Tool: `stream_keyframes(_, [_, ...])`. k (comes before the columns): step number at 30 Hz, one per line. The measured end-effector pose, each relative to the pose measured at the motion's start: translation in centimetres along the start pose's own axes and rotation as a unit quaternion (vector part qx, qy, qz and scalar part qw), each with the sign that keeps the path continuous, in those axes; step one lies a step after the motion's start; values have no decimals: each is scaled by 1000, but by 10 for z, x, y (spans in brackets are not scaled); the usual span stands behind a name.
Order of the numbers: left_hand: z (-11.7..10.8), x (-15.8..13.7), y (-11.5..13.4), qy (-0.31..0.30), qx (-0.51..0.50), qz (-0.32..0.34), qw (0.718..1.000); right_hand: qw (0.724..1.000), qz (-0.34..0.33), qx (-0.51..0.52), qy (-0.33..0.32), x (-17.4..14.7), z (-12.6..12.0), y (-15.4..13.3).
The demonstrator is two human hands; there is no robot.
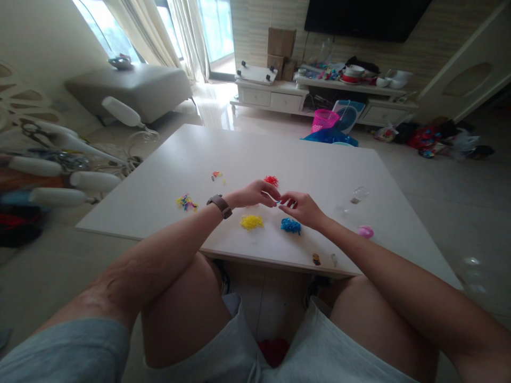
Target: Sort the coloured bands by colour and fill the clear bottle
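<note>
My left hand (258, 193), with a brown watch (220, 206) on its wrist, meets my right hand (302, 208) over the middle of the white table. Between their fingertips shows a sliver of a small blue rubber band (278, 201), pinched from both sides and mostly hidden. Just below my right hand lies a pile of blue rubber bands (291, 226). A yellow pile of bands (251, 222) is to its left, nearer me than my left hand. Beyond the hands sits a red pile of bands (271, 181).
Mixed-colour bands (186, 202) lie at the left, with a few loose ones (216, 174) farther back. On the right are a clear container (360, 195) and a pink object (365, 231). A minion figure (316, 259) lies by the near edge of the table (247, 143).
</note>
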State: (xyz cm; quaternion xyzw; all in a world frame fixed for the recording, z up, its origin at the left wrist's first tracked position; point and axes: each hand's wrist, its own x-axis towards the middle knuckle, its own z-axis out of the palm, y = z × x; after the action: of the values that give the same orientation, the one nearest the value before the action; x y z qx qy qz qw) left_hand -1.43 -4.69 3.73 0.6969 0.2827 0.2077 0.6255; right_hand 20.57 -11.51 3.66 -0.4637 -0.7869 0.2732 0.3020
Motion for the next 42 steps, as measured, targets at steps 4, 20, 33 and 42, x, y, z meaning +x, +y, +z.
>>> stream_keyframes(4, [1,3,-3,-11,-3,14,1000,1000,-18,-8,4,0,-1,-3])
stream_keyframes(20, [-3,0,-4,60,16,-30,998,993,49,-77,-74,2,-20,4])
stream_keyframes(33, [-22,7,-22,209,40,-66,975,963,101,-29,-250,-3,-41,21])
stream_keyframes(42, [-21,30,-26,263,41,-73,961,966,90,-32,-240,-3,-41,17])
